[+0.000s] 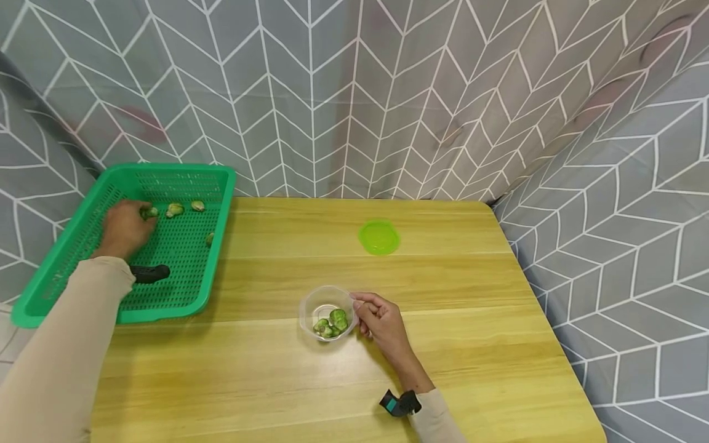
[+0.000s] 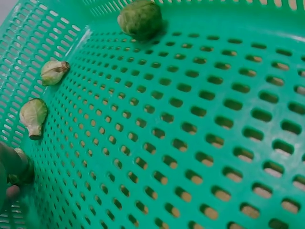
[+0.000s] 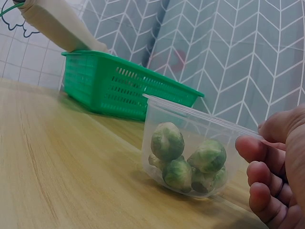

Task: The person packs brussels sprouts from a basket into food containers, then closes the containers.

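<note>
Left hand (image 1: 126,227): fingers grip 1 Brussels sprout (image 1: 148,213).
Right hand (image 1: 382,321): fingers pinch clear tub (image 3: 193,133) at rim.
Tub: could tip if tugged.

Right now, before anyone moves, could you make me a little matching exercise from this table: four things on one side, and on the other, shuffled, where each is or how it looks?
Things:
1. lime-green lid
2. green basket
3. clear tub
4. right-hand fingers

Places and states:
A. see-through, with Brussels sprouts inside
B. pinching a rim
C. lying on the wooden table, apart from both hands
D. full of small holes, with the left hand inside

Right pairs: 1-C, 2-D, 3-A, 4-B.
</note>
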